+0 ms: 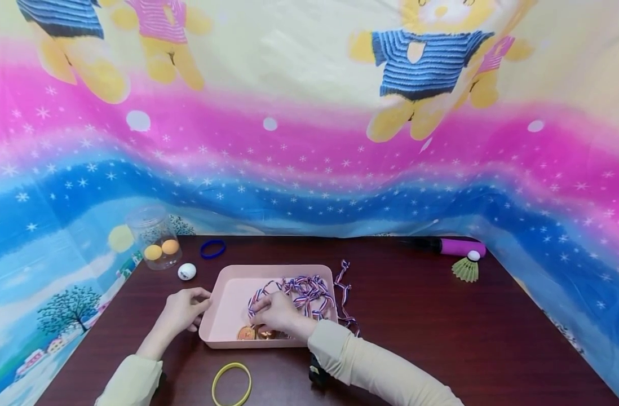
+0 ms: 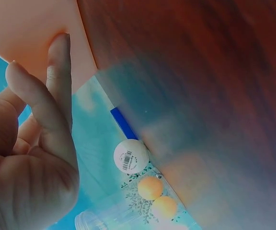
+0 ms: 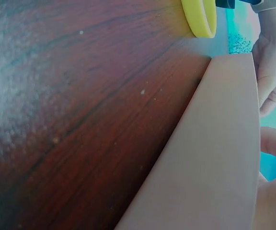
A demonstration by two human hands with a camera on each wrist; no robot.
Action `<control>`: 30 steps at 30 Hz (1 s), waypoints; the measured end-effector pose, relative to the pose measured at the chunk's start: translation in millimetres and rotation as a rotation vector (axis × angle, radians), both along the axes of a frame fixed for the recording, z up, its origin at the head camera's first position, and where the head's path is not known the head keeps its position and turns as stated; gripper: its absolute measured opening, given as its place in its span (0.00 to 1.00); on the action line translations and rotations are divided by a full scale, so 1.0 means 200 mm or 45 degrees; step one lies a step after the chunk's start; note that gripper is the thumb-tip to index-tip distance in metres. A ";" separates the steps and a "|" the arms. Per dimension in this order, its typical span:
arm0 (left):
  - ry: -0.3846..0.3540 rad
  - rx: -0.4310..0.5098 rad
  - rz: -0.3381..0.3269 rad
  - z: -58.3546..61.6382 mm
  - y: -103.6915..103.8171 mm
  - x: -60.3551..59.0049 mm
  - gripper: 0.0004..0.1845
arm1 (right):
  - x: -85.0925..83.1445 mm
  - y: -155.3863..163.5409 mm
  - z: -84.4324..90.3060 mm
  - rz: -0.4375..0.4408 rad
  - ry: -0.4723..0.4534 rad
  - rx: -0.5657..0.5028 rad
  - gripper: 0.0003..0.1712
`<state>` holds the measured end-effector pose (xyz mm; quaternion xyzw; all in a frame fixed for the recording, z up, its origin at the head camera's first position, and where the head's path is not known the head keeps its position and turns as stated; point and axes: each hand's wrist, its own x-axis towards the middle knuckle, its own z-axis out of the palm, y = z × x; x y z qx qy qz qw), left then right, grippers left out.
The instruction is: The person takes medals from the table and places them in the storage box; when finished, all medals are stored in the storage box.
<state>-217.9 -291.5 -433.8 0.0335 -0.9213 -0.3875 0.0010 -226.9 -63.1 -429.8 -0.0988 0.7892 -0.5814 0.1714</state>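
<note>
Left hand (image 1: 180, 311) fingers (image 2: 59, 76) straight, touching pink plastic tray (image 1: 223, 307) at its 9 o'clock edge. Right hand (image 1: 276, 316) fingers pinching red-white-blue striped ribbon (image 1: 306, 290) inside tray, above bronze medals (image 1: 247, 333).

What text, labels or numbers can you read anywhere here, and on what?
White ball: a barcode sticker with tiny print, too small to read.
Medals in the pink tray: any embossing is too blurred to read.
Nothing else carries readable text.
</note>
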 end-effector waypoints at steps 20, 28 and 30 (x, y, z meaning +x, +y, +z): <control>0.016 0.000 0.004 -0.01 0.00 0.00 0.12 | 0.01 0.05 0.02 -0.020 0.020 -0.011 0.09; 0.010 -0.003 0.006 -0.01 0.01 0.00 0.12 | 0.01 0.13 0.05 0.012 -0.009 0.005 0.05; 0.016 -0.007 0.004 -0.01 0.01 0.00 0.12 | -0.01 0.15 0.08 0.026 0.002 0.006 0.05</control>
